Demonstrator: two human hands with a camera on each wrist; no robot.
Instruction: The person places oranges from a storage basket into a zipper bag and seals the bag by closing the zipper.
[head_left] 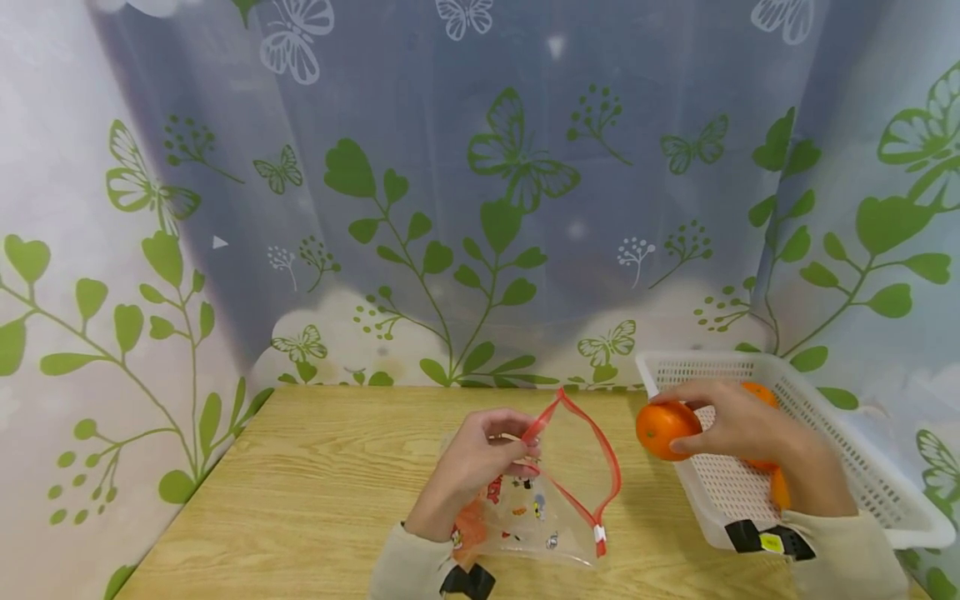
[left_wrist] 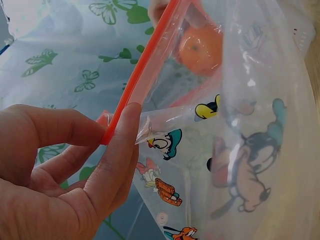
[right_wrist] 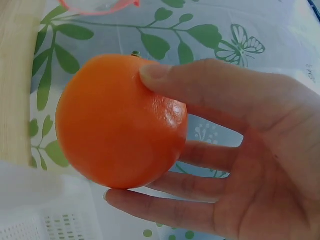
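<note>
My left hand (head_left: 487, 454) pinches the red zip edge of a clear plastic zip bag (head_left: 555, 525) with cartoon prints. The bag's mouth gapes toward the right, and a white slider (head_left: 599, 534) sits at its near corner. In the left wrist view, thumb and fingers (left_wrist: 127, 125) squeeze the red strip. My right hand (head_left: 731, 425) holds an orange (head_left: 667, 430) between thumb and fingers, above the left rim of a white basket. Up close in the right wrist view, the orange (right_wrist: 120, 122) shows a small green stem end.
The white perforated basket (head_left: 847, 433) stands at the right of the wooden table (head_left: 300, 483). More oranges (head_left: 761, 394) lie in it, partly hidden behind my right hand and forearm. A curtain with green leaves and butterflies (head_left: 450, 250) hangs behind the table.
</note>
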